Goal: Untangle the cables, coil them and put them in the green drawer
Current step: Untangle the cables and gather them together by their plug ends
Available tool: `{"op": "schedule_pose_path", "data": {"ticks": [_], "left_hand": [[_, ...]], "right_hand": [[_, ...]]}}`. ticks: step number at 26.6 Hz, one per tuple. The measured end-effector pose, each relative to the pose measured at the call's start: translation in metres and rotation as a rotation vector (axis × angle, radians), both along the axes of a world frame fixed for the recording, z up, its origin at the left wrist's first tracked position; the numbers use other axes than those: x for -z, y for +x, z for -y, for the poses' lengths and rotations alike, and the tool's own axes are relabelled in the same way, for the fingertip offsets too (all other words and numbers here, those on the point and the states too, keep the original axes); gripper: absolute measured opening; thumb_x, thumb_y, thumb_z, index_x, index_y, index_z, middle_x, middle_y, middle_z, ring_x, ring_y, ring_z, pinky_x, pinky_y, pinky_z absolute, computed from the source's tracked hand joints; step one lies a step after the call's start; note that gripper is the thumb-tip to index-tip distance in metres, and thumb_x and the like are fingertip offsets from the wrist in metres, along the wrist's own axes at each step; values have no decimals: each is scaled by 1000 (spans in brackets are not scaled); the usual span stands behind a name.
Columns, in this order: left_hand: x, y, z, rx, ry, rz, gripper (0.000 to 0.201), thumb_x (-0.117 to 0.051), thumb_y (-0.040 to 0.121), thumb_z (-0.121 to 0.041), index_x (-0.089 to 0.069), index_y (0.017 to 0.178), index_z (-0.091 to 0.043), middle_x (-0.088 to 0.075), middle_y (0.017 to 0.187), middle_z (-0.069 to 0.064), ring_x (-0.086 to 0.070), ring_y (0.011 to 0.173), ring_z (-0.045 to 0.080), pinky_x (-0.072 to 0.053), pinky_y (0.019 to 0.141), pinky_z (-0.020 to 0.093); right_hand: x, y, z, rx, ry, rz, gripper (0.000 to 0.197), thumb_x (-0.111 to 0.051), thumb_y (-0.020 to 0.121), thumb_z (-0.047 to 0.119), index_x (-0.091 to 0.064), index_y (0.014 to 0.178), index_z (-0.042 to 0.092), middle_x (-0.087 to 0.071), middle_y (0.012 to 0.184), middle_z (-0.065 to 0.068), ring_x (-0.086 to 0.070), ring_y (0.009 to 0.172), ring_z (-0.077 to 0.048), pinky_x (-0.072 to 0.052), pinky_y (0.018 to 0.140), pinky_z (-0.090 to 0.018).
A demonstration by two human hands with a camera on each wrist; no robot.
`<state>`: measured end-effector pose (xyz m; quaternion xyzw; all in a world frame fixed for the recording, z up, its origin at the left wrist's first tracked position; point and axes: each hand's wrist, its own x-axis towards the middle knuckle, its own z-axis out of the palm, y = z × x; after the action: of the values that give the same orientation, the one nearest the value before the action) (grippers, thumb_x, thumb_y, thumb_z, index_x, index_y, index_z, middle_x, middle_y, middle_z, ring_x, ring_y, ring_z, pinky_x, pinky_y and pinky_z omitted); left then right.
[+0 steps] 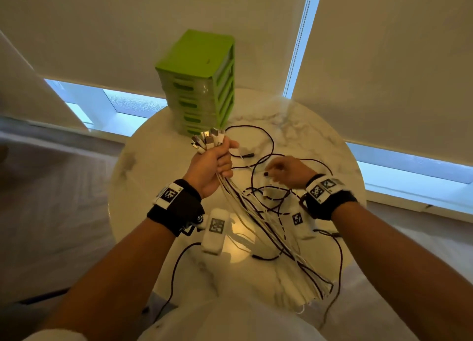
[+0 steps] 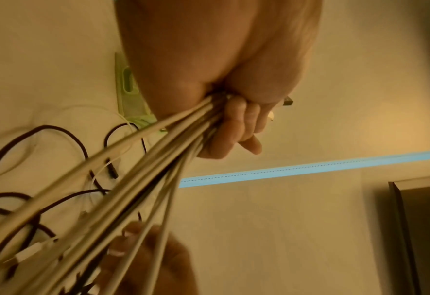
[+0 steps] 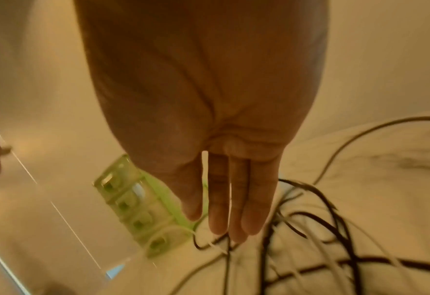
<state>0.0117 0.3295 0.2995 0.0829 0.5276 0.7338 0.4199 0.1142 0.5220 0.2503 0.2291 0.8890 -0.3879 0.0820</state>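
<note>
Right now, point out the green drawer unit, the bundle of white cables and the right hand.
green drawer unit (image 1: 197, 59), head view, on its top panel.
bundle of white cables (image 1: 252, 217), head view, mid-length below the left fist.
right hand (image 1: 289, 173), head view, back of the hand.

A domestic room is indicated: a round marble table (image 1: 320, 141) is set beside windows covered by roller blinds (image 1: 396, 59).

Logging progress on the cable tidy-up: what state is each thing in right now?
white cables: bunched, plug ends up, gripped in the left hand
dark cables: loose, looped on the table
green drawer unit: upright, drawers closed
right hand: fingers straight, holding nothing, over the dark cables
</note>
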Motion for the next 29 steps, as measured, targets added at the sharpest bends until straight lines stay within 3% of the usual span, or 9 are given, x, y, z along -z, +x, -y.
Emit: {"op": "schedule_pose_path", "data": {"ticks": [3,5,8,17,21,23,25,27,29], "left_hand": [[-5,-7,-4,-29,52,36,32,-39,103,-31,-58,87,-10,-28,46,-7,-29,40,6,-35,42,19],[-10,-13,-8,-44,79,50,34,-40,102,-34,-58,86,-11,-26,45,-6,-30,41,7,-38,44,21],[-14,-21,-10,-33,105,23,32,-42,99,-37,-59,89,-11,-22,47,-6,-24,41,6,-31,43,20],[-31,-33,-24,-47,124,-29,27,-40,102,-31,-56,91,-11,-23,44,-8,-21,37,4,-23,36,18],[-32,-40,-26,-80,118,-26,29,-42,102,-31,-57,85,-12,-28,46,-7,-29,40,5,-34,41,20],[-34,-42,-27,-93,110,-8,31,-45,101,-32,-57,79,-14,-37,50,-5,-42,47,8,-48,54,24],[-36,-42,-28,-79,97,18,31,-44,100,-35,-55,78,-16,-45,56,-3,-52,55,11,-54,68,33],[-38,-40,-28,-49,100,35,31,-42,101,-36,-53,80,-16,-41,53,-3,-47,48,10,-50,58,28],[-38,-37,-27,-3,72,-25,31,-41,102,-36,-53,81,-16,-29,49,-5,-28,39,7,-30,40,19]], "right_hand": [[36,2,5,-70,144,166,23,-54,91,12,-72,106,15,-64,118,-6,-58,110,-22,-41,91,-24],[50,-6,9,-96,202,228,29,-54,90,11,-68,115,18,-59,129,-7,-54,118,-24,-41,97,-27],[66,-15,10,-115,340,319,39,-52,92,17,-55,131,20,-52,138,-6,-48,126,-26,-40,105,-33],[66,-7,18,-139,583,282,24,-46,92,11,-60,112,13,-60,118,-10,-57,109,-28,-46,88,-35],[49,-13,14,57,295,21,17,-58,87,14,-72,97,16,-64,97,-4,-61,95,-22,-45,77,-24],[34,-18,10,178,144,-220,9,-68,82,12,-76,85,14,-59,84,4,-59,83,-12,-41,72,-14],[17,-20,8,243,34,-376,7,-71,80,8,-76,79,12,-63,81,5,-59,77,-7,-44,73,-18],[1,-19,8,270,-149,-466,13,-67,83,0,-74,79,10,-70,78,-2,-66,77,-12,-51,78,-25],[-11,-17,10,248,-200,-508,22,-64,84,-3,-72,75,15,-71,78,-4,-69,79,-16,-55,81,-30]]}}
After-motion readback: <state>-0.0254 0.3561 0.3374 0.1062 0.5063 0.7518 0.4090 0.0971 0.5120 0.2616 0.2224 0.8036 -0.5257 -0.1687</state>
